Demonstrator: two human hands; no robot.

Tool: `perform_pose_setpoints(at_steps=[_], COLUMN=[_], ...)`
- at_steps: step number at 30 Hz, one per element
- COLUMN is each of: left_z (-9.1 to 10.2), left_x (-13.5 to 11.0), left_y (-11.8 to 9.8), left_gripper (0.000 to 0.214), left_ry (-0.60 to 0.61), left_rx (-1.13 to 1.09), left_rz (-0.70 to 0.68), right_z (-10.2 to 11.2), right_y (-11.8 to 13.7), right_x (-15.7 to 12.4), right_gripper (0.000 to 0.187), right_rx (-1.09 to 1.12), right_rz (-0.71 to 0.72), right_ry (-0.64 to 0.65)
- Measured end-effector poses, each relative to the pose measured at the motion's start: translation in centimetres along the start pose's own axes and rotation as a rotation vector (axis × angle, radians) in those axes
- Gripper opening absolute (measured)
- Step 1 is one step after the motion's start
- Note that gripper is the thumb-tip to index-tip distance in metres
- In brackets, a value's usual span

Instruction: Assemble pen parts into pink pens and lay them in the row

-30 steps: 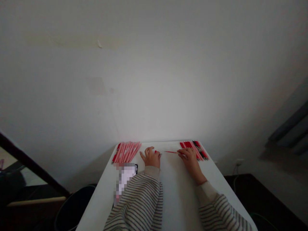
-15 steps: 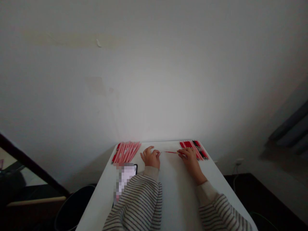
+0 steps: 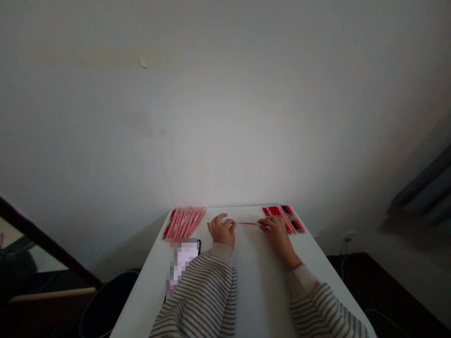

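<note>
My left hand [image 3: 221,230] and my right hand [image 3: 276,231] rest at the far end of a white table [image 3: 253,281]. Between them runs a thin red refill [image 3: 248,223], lying level. My right hand pinches its right end. My left hand's fingertips are closed at its left end, on a small piece I cannot make out. A row of pink-red pens [image 3: 185,221] lies left of my left hand. A row of red and black pen parts [image 3: 285,217] lies under and beyond my right hand.
A phone with a blurred screen [image 3: 181,263] lies on the table by my left sleeve. A dark round bin [image 3: 105,300] stands on the floor to the left. A white wall rises straight behind the table. Dark floor lies to the right.
My hands have come closer together. The red refill's left tip now meets my left hand's fingertips, where a gap showed a second ago.
</note>
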State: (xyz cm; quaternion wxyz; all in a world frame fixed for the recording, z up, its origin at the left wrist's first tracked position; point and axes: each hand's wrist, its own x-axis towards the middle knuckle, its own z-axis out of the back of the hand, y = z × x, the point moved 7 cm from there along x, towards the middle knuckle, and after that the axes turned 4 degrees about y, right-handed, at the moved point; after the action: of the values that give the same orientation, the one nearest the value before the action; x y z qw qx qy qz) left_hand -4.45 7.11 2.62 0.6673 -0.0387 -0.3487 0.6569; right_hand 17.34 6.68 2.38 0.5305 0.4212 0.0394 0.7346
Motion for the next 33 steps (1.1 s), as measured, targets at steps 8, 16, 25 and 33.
perform_pose_setpoints(at_steps=[8, 16, 25, 33], left_z=[-0.2, 0.1, 0.0, -0.5], left_x=[-0.2, -0.4, -0.4, -0.5], left_y=[-0.4, -0.9, -1.1, -1.0], left_gripper=[0.014, 0.017, 0.014, 0.012], left_ry=[0.020, 0.011, 0.027, 0.051], left_rx=[0.017, 0.036, 0.061, 0.014], left_rz=[-0.040, -0.058, -0.045, -0.041], right_z=[-0.1, -0.3, -0.3, -0.6], right_y=[0.5, 0.3, 0.6, 0.8], right_x=[0.0, 0.0, -0.1, -0.1], right_gripper=[0.027, 0.026, 0.025, 0.024], right_rx=[0.021, 0.014, 0.000, 0.014], right_rz=[0.004, 0.007, 0.014, 0.021], right_ry=[0.025, 0.035, 0.030, 0.039])
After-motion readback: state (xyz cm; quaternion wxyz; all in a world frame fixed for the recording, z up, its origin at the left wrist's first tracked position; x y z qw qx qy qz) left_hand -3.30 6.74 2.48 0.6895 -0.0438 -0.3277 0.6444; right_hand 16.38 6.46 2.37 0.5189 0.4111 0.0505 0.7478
